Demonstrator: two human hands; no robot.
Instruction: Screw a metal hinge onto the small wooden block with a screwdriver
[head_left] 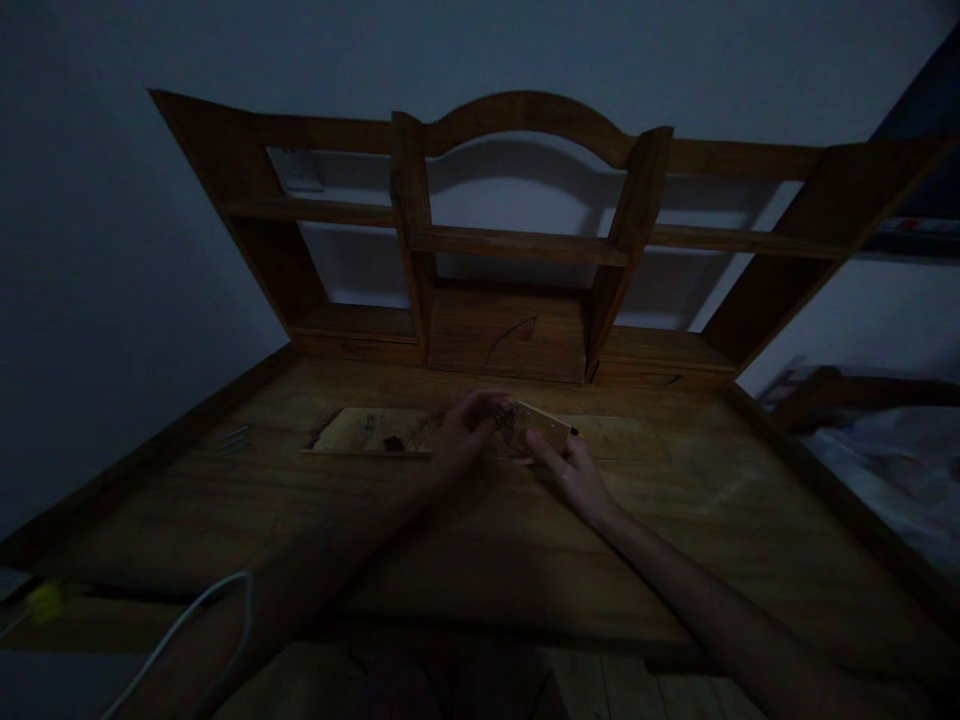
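In dim light, my right hand [577,478] grips a small flat tan rectangular piece [546,428], thumb on top and fingers beneath. A little black and yellow shows at the piece's right end. My left hand [469,430] is at the piece's left end, its fingers curled in around a small dark, blurred bit. What exactly that bit is I cannot make out. Under both hands lies a long pale strip [349,432] with a torn left end. Brown crumbs and a dark fragment [394,443] rest on it.
Three thin metallic pieces [234,438] lie on the wooden desk [300,530] at left. A wooden shelf unit [517,243] stands along the back, with a dark curved strand [512,335] in its middle bay. A white cord [187,612] crosses near my left forearm. Something yellow [45,600] sits at the front left.
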